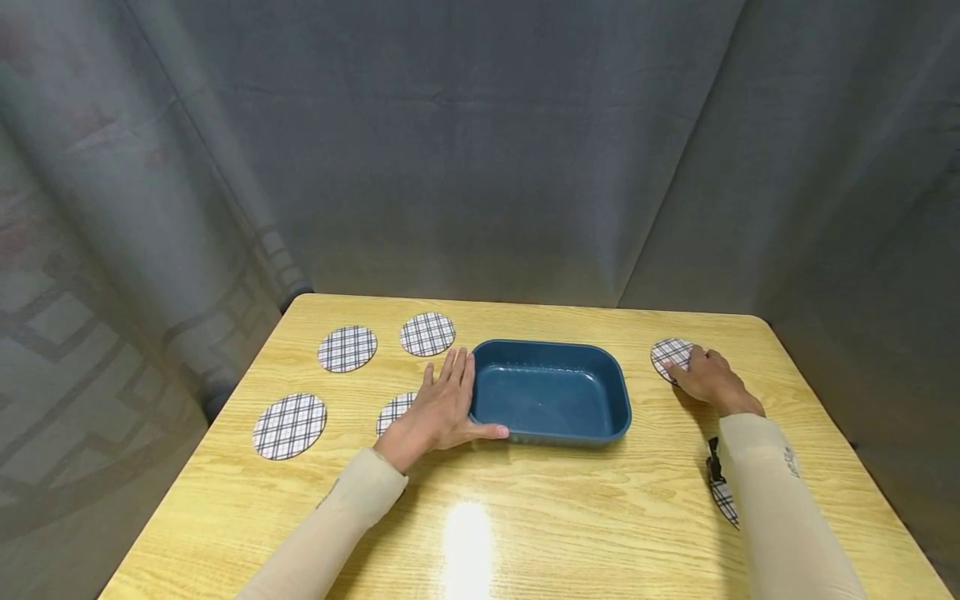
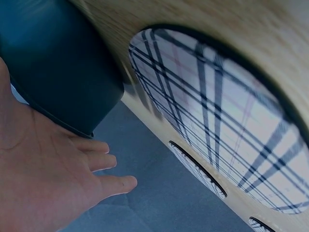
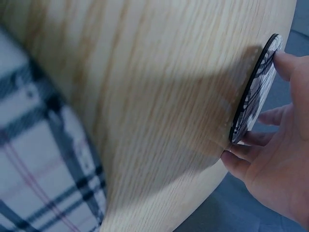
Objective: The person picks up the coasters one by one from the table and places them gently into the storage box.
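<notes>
A dark blue rectangular plastic bin (image 1: 547,392) stands on the wooden table. My left hand (image 1: 442,408) lies against its left side, fingers straight along the rim and thumb at the front edge; the left wrist view shows the palm beside the bin wall (image 2: 63,67). Over at the right, my right hand (image 1: 708,375) holds a round plaid coaster (image 1: 667,354) by its edges. Its thumb touches one side of the coaster (image 3: 256,92) and the fingers (image 3: 236,164) meet the opposite side. The coaster's right part is hidden under the hand in the head view.
Plaid coasters lie left of the bin: front left (image 1: 290,426), back left (image 1: 347,348), behind (image 1: 427,333) and partly under the left hand (image 1: 393,410). Another coaster (image 1: 723,500) is half hidden by the right sleeve. Grey curtains (image 1: 480,167) surround the table.
</notes>
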The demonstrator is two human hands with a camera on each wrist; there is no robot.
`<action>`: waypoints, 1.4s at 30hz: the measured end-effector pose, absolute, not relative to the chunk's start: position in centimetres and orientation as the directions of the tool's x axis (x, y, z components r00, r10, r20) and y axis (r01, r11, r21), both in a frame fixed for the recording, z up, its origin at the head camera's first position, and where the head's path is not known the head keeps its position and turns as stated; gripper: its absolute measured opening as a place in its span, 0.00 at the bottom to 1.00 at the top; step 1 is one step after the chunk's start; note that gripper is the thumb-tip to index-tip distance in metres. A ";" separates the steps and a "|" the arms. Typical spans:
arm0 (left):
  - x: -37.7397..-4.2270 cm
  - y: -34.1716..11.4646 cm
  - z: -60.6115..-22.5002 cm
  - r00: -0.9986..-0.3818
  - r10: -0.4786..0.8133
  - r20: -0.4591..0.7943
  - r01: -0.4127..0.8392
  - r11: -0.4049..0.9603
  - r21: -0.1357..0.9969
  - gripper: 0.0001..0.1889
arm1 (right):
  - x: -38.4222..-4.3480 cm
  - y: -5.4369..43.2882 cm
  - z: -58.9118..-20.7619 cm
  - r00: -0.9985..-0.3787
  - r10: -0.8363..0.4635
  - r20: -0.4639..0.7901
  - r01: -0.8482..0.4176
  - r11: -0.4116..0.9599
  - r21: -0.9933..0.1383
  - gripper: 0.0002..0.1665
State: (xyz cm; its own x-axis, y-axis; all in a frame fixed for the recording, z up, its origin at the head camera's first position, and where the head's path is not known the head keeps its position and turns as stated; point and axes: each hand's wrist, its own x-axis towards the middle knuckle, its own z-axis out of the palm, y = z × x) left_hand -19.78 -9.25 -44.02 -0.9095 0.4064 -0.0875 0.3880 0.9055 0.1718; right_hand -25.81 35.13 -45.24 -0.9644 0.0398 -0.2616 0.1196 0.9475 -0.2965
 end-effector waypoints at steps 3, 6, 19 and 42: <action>-19.8 -9.3 -44.1 -0.910 0.406 -0.083 0.386 0.903 0.187 0.72 | -25.9 35.1 -45.3 -0.967 0.044 -0.253 0.120 0.948 -0.296 0.51; -19.9 -9.3 -44.1 -0.910 0.407 -0.083 0.387 0.903 0.187 0.73 | -25.9 35.0 -45.3 -0.964 0.061 -0.258 0.139 0.946 -0.293 0.51; -20.3 -9.1 -44.0 -0.912 0.392 -0.118 0.369 0.912 0.177 0.73 | -26.0 35.0 -45.3 -0.962 0.096 -0.254 0.171 0.942 -0.290 0.52; -20.8 -9.1 -44.1 -0.914 0.388 -0.118 0.363 0.913 0.187 0.73 | -26.1 35.1 -44.2 -0.959 0.069 -0.277 0.151 0.946 -0.286 0.64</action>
